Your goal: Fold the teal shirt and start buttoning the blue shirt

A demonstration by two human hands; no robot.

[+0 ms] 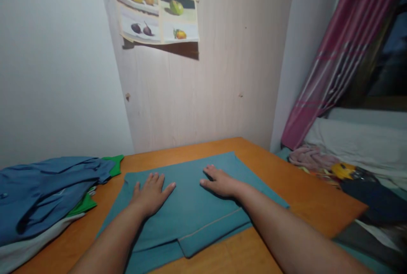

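Note:
A folded teal cloth lies flat on the orange wooden table. My left hand rests palm down on the cloth's left half, fingers stretched out and slightly apart. Palm down as well, my right hand lies on the cloth's upper middle with its fingers extended. Neither hand holds anything. A folded flap with a stitched seam lies near the cloth's front edge, between my forearms.
A pile of clothes, blue on top with green and white beneath, sits at the table's left. To the right are a bed with bedding and mixed items and a pink curtain. A fruit poster hangs on the wall.

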